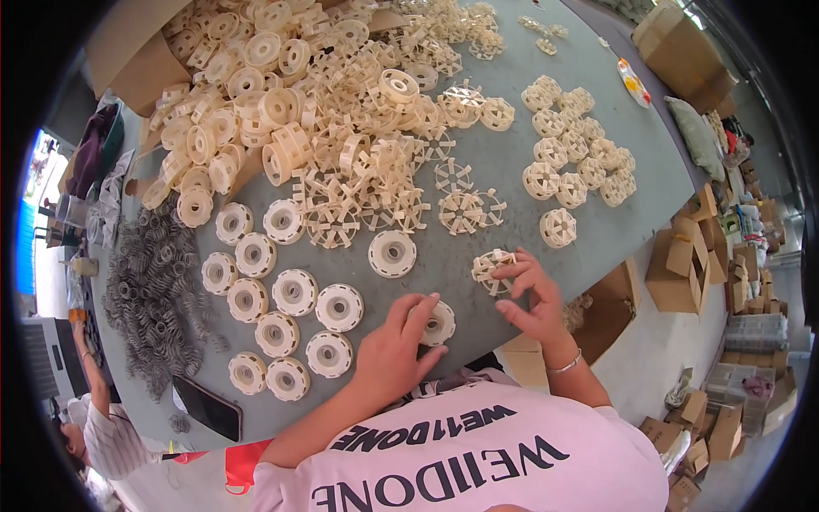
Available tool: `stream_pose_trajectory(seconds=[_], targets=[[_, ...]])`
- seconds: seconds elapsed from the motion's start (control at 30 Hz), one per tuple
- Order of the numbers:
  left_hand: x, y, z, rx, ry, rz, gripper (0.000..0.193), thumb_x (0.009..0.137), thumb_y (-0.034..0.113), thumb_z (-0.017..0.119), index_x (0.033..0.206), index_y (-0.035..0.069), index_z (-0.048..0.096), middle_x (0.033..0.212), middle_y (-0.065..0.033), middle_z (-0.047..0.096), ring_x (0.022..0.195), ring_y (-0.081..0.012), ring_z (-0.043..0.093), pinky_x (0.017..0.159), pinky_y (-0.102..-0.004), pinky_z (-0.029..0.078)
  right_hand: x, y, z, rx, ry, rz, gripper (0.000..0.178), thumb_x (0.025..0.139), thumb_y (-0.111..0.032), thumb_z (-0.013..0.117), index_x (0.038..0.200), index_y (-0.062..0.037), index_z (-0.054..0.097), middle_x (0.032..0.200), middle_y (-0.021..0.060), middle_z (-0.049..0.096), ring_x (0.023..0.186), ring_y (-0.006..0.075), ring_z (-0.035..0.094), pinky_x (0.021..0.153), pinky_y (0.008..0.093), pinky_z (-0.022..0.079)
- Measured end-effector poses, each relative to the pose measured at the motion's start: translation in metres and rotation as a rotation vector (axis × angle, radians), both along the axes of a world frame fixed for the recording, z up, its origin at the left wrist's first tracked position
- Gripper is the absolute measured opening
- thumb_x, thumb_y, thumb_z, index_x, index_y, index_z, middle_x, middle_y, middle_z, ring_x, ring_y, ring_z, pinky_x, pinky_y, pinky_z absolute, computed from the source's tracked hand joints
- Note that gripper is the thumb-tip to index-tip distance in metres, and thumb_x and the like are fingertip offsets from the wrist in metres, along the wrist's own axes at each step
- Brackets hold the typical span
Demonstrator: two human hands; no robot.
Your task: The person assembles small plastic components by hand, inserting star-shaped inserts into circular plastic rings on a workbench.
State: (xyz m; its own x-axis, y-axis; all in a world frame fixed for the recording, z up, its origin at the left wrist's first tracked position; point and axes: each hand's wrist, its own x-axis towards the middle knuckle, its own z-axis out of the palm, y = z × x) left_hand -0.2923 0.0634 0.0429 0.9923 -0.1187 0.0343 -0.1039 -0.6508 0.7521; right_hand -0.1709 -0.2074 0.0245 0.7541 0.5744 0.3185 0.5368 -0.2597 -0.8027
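Note:
My left hand is closed around the edge of a cream plastic wheel-shaped part, which rests on the table with its fingers and thumb on either side. My right hand pinches a spoked plastic piece between thumb and fingertips, to the right of that wheel part. Just beyond my left hand lies another round part with a coil spring inside it. More spring-filled round parts are spread out to the left.
A large heap of cream plastic rings and spoked pieces covers the far left. Loose metal springs and a phone lie at left. Assembled wheels are grouped at right. An open carton stands below the table edge. Another person is at far left.

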Motion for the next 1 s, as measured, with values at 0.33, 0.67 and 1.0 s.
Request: stream_pose_trajectory(seconds=[0.33,0.67,1.0], targets=[[-0.001,0.001,-0.004,-0.032,-0.007,0.002,0.082,0.078,0.026,0.09,0.149,0.012,0.052,0.139,-0.011,0.056,0.103,-0.0313,0.07,0.08,-0.0405,0.06,0.007,0.01,0.02,-0.027,-0.027,-0.353,0.056,0.079,-0.015,0.089,0.128,-0.0089,0.062,0.145,0.0151,0.055,0.116,0.0308,0.062,0.116,0.045,0.041],[0.001,0.002,-0.004,-0.025,0.002,-0.002,0.078,0.078,0.026,0.089,0.146,0.012,0.054,0.138,-0.01,0.056,0.103,-0.0306,0.07,0.079,-0.04,0.06,-0.001,0.02,0.02,0.189,0.158,-0.237,0.071,0.079,-0.014,0.087,0.144,-0.0073,0.059,0.141,0.0143,0.058,0.129,0.0281,0.06,0.108,0.0389,0.05],[0.0,0.005,-0.005,-0.039,0.037,-0.026,0.074,0.078,0.025,0.089,0.143,0.013,0.057,0.139,-0.0093,0.056,0.105,-0.0311,0.07,0.08,-0.041,0.061,0.011,0.047,0.015,0.341,0.497,-0.023,0.073,0.076,-0.001,0.084,0.142,-0.0057,0.053,0.139,0.0067,0.06,0.129,0.0194,0.058,0.111,0.0379,0.046]])
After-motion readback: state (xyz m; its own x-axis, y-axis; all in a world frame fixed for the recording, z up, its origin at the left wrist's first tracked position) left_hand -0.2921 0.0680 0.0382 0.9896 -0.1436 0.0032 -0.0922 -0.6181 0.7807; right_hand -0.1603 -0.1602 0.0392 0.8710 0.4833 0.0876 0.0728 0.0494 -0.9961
